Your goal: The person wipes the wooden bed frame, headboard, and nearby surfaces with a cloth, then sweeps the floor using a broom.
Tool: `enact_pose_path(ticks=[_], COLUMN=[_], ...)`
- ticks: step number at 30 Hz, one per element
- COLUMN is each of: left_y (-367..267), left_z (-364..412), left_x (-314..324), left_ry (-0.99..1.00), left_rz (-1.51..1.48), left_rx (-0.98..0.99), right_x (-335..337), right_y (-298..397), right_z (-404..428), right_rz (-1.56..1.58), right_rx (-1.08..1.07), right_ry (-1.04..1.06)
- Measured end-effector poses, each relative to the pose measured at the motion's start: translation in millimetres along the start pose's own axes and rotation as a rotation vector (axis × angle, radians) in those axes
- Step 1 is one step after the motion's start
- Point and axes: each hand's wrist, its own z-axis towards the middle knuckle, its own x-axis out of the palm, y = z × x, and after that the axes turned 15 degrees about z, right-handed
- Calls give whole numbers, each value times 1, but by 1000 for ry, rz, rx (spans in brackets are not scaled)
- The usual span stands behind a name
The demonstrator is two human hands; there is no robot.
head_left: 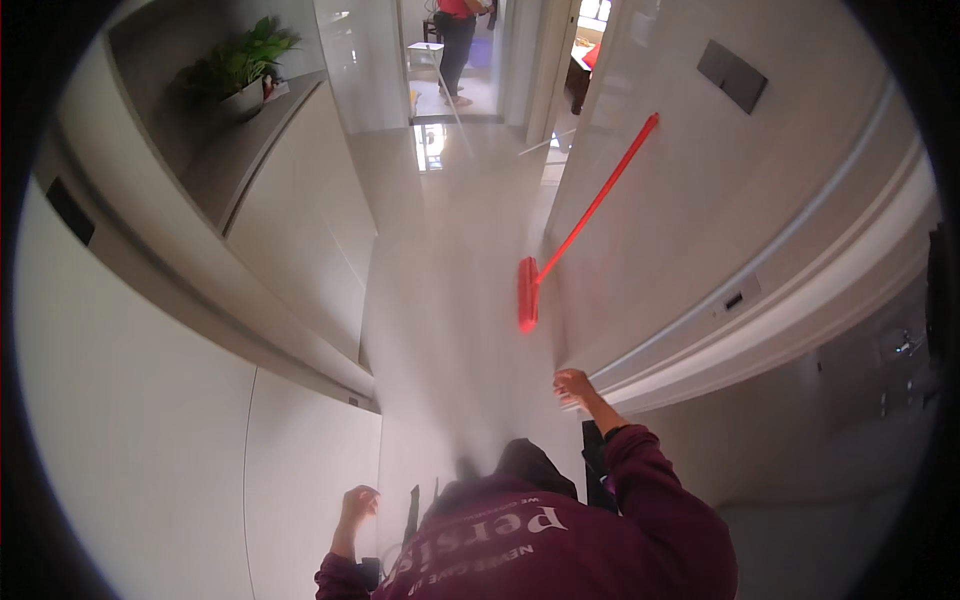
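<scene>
A red broom leans against the light wall on the right, its head resting on the pale glossy floor. My right hand is beside the door frame, below the broom head and apart from it, with fingers bent; nothing can be made out in it. At the lower left, my left hand is held near the white cabinet front with its fingers curled, and no object shows in it. I wear a dark red long-sleeved top with printed writing.
Another person stands in the far doorway. A potted plant sits on the grey niche shelf at the upper left. White cabinets line the left. A door frame and a darker room lie on the right.
</scene>
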Motion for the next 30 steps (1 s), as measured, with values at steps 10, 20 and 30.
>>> enact_pose_path(ticks=[10, 20, 30], left_y=[-60, -161, -187], left_z=[8, 37, 30], left_x=[58, 94, 99], left_ry=[-222, -174, -250], left_rz=[-236, -316, -185], left_rx=[-646, -807, -708], right_x=[-73, -119, -185], right_y=[235, 422, 419], right_z=[207, 299, 386], right_rz=[-505, 249, -675], right_rx=[-634, -533, -1002], right_ry=[-563, -1126, -1096])
